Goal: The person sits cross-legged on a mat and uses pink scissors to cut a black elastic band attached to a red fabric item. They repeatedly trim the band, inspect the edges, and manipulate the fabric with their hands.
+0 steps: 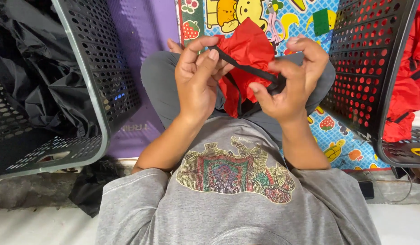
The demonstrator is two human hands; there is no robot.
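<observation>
I see my left hand [197, 79] and right hand [291, 84] both pinching a black strap [246, 69] on red cloth [246, 50].

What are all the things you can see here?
Red cloth: one, red, held up between both hands.
Black strap: one, black, stretched between the hands.
Left basket: one, dark with holes, on the left, black fabric inside.
Right basket: one, dark with holes, on the right, red fabric inside.
Play mat: one, colourful cartoon pictures, on the floor.
Purple mat: one, purple, beside the left basket.
Left hand: pinching the strap.
Right hand: pinching the strap.
</observation>
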